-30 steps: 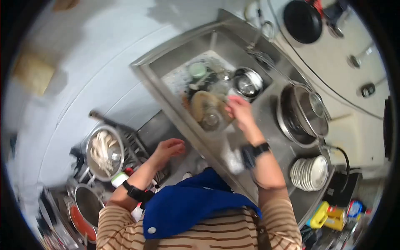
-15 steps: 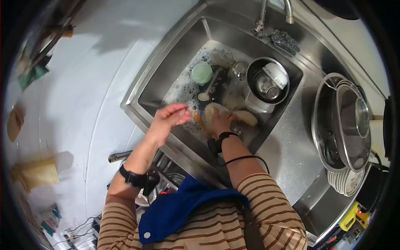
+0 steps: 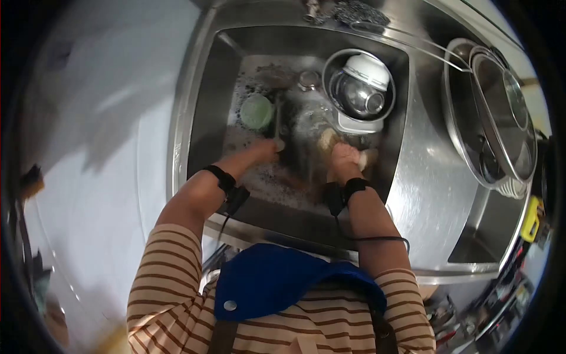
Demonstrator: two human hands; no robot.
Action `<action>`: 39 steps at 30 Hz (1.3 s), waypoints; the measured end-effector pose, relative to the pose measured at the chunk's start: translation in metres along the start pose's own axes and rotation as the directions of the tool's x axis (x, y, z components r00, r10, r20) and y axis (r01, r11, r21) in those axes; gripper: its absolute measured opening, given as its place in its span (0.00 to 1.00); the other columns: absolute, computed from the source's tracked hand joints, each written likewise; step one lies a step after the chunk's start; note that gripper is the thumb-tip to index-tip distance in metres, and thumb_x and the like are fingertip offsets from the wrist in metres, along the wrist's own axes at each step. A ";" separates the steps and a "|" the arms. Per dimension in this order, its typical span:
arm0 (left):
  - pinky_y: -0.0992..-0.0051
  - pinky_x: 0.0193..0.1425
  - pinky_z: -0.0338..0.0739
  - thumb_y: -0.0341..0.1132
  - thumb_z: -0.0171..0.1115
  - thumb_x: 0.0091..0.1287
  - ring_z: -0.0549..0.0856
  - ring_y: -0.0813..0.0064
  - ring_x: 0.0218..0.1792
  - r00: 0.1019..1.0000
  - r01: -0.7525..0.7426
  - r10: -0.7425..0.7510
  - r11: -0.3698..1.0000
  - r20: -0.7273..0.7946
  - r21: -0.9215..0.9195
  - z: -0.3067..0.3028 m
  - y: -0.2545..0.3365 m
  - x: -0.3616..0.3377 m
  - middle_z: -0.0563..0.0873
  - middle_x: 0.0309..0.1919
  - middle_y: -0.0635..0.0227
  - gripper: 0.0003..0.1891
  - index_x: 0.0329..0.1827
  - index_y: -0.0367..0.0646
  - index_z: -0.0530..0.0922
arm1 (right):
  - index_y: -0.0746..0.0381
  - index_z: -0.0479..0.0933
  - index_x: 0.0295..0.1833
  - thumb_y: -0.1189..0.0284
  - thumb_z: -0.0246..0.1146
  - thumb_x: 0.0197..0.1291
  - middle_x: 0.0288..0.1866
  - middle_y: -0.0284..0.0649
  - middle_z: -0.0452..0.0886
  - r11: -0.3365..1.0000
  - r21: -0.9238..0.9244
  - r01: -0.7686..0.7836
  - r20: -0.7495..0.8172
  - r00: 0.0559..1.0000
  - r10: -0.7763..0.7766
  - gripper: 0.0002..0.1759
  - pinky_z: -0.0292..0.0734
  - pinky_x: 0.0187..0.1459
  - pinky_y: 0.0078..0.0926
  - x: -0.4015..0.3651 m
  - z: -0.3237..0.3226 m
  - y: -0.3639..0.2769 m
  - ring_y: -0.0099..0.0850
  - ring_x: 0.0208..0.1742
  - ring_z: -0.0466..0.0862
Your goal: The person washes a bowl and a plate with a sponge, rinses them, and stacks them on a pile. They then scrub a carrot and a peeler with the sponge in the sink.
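In the soapy sink water my left hand (image 3: 264,151) is at the bowl end of a spoon (image 3: 278,121), its blurred fingers curled and closed on it. The spoon's handle points away from me, beside a round green thing (image 3: 256,112) among the suds. My right hand (image 3: 345,156) is closed around a pale yellow, soft-looking sponge or cloth (image 3: 328,140), parts of which stick out on both sides of the fingers. Just beyond that hand lies a white container (image 3: 358,125), partly under a metal bowl (image 3: 330,97).
The bowl holds a white dish (image 3: 367,72) and a small metal cup. A small round metal item (image 3: 309,81) sits in the water. Steel scrubbers (image 3: 359,13) lie behind the sink (image 3: 407,88). Strainers and bowls (image 3: 466,118) lean at the right, near a yellow-handled item (image 3: 532,219).
My left hand has come down from above the near sink edge to the spoon. My right hand has squeezed the pale yellow thing and shifted right. The view has turned.
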State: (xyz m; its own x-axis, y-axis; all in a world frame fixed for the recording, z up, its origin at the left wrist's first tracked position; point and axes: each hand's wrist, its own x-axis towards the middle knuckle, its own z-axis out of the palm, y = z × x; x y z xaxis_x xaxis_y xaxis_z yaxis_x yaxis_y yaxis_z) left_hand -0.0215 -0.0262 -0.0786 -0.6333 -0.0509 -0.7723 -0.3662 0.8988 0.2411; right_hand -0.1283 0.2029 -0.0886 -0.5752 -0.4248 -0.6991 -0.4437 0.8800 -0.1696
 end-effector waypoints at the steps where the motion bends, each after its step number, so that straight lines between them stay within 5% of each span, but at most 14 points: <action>1: 0.63 0.43 0.74 0.43 0.59 0.55 0.81 0.55 0.40 0.978 -0.173 0.148 0.969 0.144 0.179 0.015 0.008 0.012 0.83 0.38 0.58 0.16 0.42 0.43 0.80 | 0.58 0.79 0.40 0.55 0.63 0.44 0.42 0.42 0.81 0.999 0.017 -0.041 -0.093 0.995 0.042 0.21 0.75 0.45 0.32 -0.003 -0.004 -0.002 0.39 0.47 0.81; 5: 0.62 0.45 0.75 0.46 0.57 0.56 0.81 0.54 0.43 0.726 -0.653 0.568 0.747 0.388 0.127 0.095 0.031 0.044 0.83 0.40 0.56 0.19 0.45 0.44 0.79 | 0.59 0.75 0.47 0.56 0.65 0.38 0.48 0.45 0.77 0.991 0.046 -0.125 -0.163 0.978 0.131 0.29 0.69 0.51 0.38 -0.017 -0.026 -0.009 0.41 0.51 0.76; 7: 0.60 0.53 0.70 0.41 0.56 0.59 0.78 0.56 0.49 0.877 -0.263 0.188 0.958 0.442 0.114 0.105 0.048 0.046 0.78 0.51 0.56 0.22 0.58 0.47 0.72 | 0.57 0.64 0.61 0.61 0.63 0.44 0.51 0.42 0.73 0.989 0.034 -0.141 -0.254 0.956 0.145 0.36 0.63 0.55 0.44 -0.023 -0.022 -0.013 0.42 0.56 0.69; 12: 0.57 0.62 0.61 0.39 0.57 0.54 0.76 0.62 0.54 0.841 -0.405 0.165 0.823 0.515 0.399 0.025 0.069 0.008 0.79 0.50 0.64 0.16 0.46 0.50 0.80 | 0.52 0.60 0.64 0.66 0.55 0.52 0.55 0.46 0.71 0.993 0.112 -0.043 -0.190 0.980 0.064 0.30 0.63 0.56 0.43 -0.005 0.024 -0.015 0.42 0.57 0.70; 14: 0.49 0.67 0.49 0.33 0.59 0.51 0.68 0.60 0.61 0.873 -0.487 0.389 0.685 0.292 0.542 0.010 0.038 0.006 0.76 0.54 0.63 0.13 0.42 0.51 0.81 | 0.53 0.59 0.64 0.67 0.54 0.54 0.56 0.45 0.71 0.991 -0.072 0.114 0.236 0.967 -0.094 0.29 0.62 0.56 0.43 -0.002 0.024 -0.021 0.42 0.59 0.68; 18: 0.45 0.68 0.42 0.32 0.58 0.52 0.64 0.58 0.63 0.768 -0.494 0.637 0.655 -0.067 0.571 -0.025 0.012 -0.012 0.72 0.54 0.60 0.11 0.40 0.49 0.80 | 0.58 0.66 0.59 0.66 0.53 0.57 0.58 0.41 0.71 0.964 -0.204 0.171 0.184 0.974 -0.134 0.23 0.61 0.56 0.50 -0.034 -0.037 -0.019 0.42 0.62 0.67; 20: 0.45 0.68 0.42 0.32 0.58 0.53 0.64 0.59 0.63 0.706 -0.489 0.697 0.612 -0.130 0.621 -0.028 0.006 -0.017 0.70 0.56 0.60 0.12 0.41 0.48 0.79 | 0.64 0.65 0.56 0.62 0.53 0.58 0.58 0.46 0.70 0.890 0.319 -0.325 -0.340 0.837 0.428 0.23 0.65 0.55 0.48 -0.016 -0.019 -0.002 0.45 0.64 0.66; 23: 0.49 0.67 0.52 0.36 0.60 0.55 0.68 0.55 0.60 0.675 -0.332 0.637 0.712 -0.372 0.618 -0.021 0.006 -0.011 0.71 0.55 0.54 0.19 0.49 0.41 0.74 | 0.64 0.63 0.56 0.58 0.48 0.60 0.57 0.49 0.69 0.755 0.526 -0.391 -0.092 0.856 0.508 0.24 0.68 0.55 0.42 -0.016 -0.001 0.018 0.48 0.61 0.67; 25: 0.56 0.58 0.68 0.42 0.60 0.58 0.74 0.52 0.53 0.924 0.234 -0.317 0.912 -0.214 -0.338 -0.005 0.013 0.002 0.73 0.53 0.47 0.27 0.55 0.32 0.67 | 0.63 0.62 0.57 0.57 0.47 0.61 0.56 0.49 0.69 0.755 0.506 -0.417 -0.016 0.871 0.492 0.25 0.69 0.55 0.40 -0.016 0.006 0.013 0.49 0.60 0.68; 28: 0.63 0.44 0.75 0.40 0.54 0.64 0.79 0.53 0.44 0.926 0.184 -0.373 0.590 -0.064 -0.786 0.052 0.005 0.041 0.74 0.52 0.48 0.19 0.50 0.35 0.72 | 0.60 0.60 0.59 0.57 0.48 0.60 0.57 0.50 0.67 0.814 0.418 -0.403 -0.056 0.883 0.466 0.25 0.68 0.56 0.39 0.013 0.047 0.000 0.49 0.59 0.68; 32: 0.63 0.42 0.75 0.46 0.58 0.60 0.80 0.55 0.44 0.835 0.480 -0.541 0.628 0.101 -0.613 0.062 0.014 0.087 0.76 0.48 0.44 0.30 0.56 0.27 0.66 | 0.54 0.59 0.64 0.61 0.52 0.58 0.61 0.49 0.62 0.983 0.098 -0.157 -0.198 0.965 0.174 0.28 0.62 0.58 0.40 0.014 0.041 -0.010 0.44 0.57 0.66; 34: 0.64 0.33 0.77 0.37 0.60 0.60 0.82 0.60 0.31 0.920 0.379 -0.365 0.742 0.141 -0.554 0.052 0.008 0.093 0.80 0.43 0.50 0.21 0.52 0.32 0.70 | 0.58 0.62 0.61 0.65 0.53 0.58 0.58 0.48 0.66 0.944 0.237 -0.229 -0.608 0.723 0.328 0.25 0.67 0.54 0.40 0.018 0.040 -0.004 0.45 0.52 0.71; 35: 0.64 0.33 0.77 0.37 0.60 0.60 0.82 0.60 0.31 0.917 0.386 -0.370 0.740 0.146 -0.551 0.053 0.004 0.089 0.80 0.43 0.50 0.21 0.52 0.32 0.70 | 0.60 0.64 0.57 0.64 0.57 0.55 0.56 0.46 0.70 0.756 0.626 -0.191 -0.442 0.711 0.546 0.24 0.74 0.46 0.39 0.020 0.038 0.009 0.42 0.47 0.76; 39: 0.66 0.32 0.78 0.34 0.59 0.58 0.81 0.64 0.27 0.975 0.185 -0.205 0.562 0.081 -0.806 -0.023 0.039 0.019 0.79 0.34 0.59 0.23 0.55 0.37 0.65 | 0.57 0.70 0.53 0.71 0.63 0.45 0.37 0.42 0.80 0.654 0.519 -0.551 -0.175 0.680 0.712 0.25 0.76 0.40 0.37 0.072 0.080 0.012 0.48 0.38 0.80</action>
State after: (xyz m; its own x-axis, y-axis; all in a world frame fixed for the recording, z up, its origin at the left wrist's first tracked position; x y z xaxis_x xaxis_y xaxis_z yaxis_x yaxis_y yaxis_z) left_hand -0.0628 -0.0020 -0.0703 -0.4876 -0.1988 -0.8501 -0.8725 0.1449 0.4666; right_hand -0.1199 0.1999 -0.1966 -0.8275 0.3003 -0.4744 0.3832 0.9196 -0.0864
